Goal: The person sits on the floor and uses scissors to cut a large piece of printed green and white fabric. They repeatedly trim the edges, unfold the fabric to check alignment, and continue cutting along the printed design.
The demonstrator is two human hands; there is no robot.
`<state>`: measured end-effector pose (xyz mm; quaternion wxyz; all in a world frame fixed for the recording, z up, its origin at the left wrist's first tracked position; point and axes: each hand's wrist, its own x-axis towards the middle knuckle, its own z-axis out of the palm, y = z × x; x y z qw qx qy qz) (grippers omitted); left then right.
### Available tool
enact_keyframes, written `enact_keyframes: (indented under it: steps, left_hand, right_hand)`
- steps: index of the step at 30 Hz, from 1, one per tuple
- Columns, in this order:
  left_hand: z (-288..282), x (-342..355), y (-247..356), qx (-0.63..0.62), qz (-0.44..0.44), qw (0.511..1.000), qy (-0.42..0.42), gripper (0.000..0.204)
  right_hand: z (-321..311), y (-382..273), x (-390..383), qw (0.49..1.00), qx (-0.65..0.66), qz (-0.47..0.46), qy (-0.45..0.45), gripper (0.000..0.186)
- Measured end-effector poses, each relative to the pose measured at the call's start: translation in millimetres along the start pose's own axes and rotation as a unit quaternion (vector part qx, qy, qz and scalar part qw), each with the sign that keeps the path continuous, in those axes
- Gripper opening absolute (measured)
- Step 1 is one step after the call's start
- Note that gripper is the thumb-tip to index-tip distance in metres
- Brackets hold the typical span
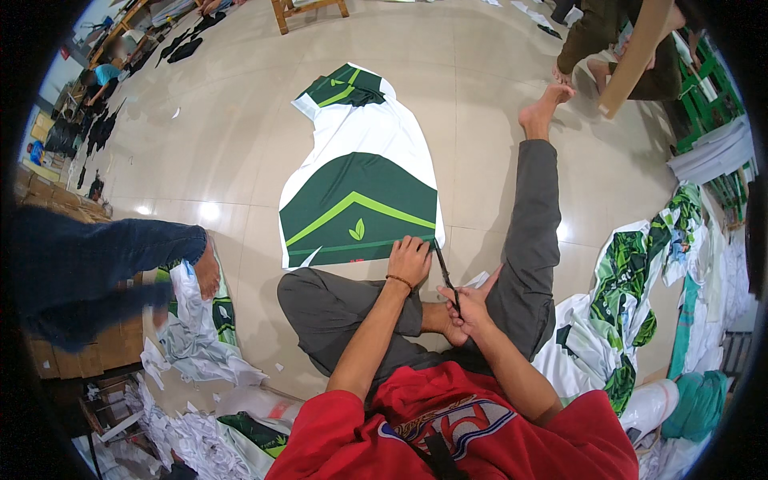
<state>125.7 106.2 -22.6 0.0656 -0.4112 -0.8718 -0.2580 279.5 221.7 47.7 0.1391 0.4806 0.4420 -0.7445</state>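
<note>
A printed fabric piece (360, 210), white with dark green panels, light green chevrons and a leaf motif, lies stretched out on the floor in front of me. My left hand (410, 262), with a cord bracelet at the wrist, holds its near right edge, fingers bent over the cloth; the fingertips' undersides are hidden. Black scissors (446, 276) are in my right hand (470, 308), whose fingers wrap the handles. Their blades point away from me, and the tips reach the fabric's near right corner beside my left hand. Whether the blades are parted is too small to tell.
My folded left leg (328, 308) and outstretched right leg (534, 216) flank the cloth. Someone's jeans-clad leg (120, 256) is at the left, by more fabric (192, 320). Printed cloth (624, 280) heaps at the right. Another person (592, 40) sits far right near a wooden board (636, 60).
</note>
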Motion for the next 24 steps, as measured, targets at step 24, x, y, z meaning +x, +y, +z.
enact_keyframes:
  steps: [24]
  left_hand:
    - [5,-1,-3,-0.003,0.01,1.0,0.019,0.019]
  right_hand:
    - [4,20,9,0.999,-0.035,-0.027,0.017,0.038]
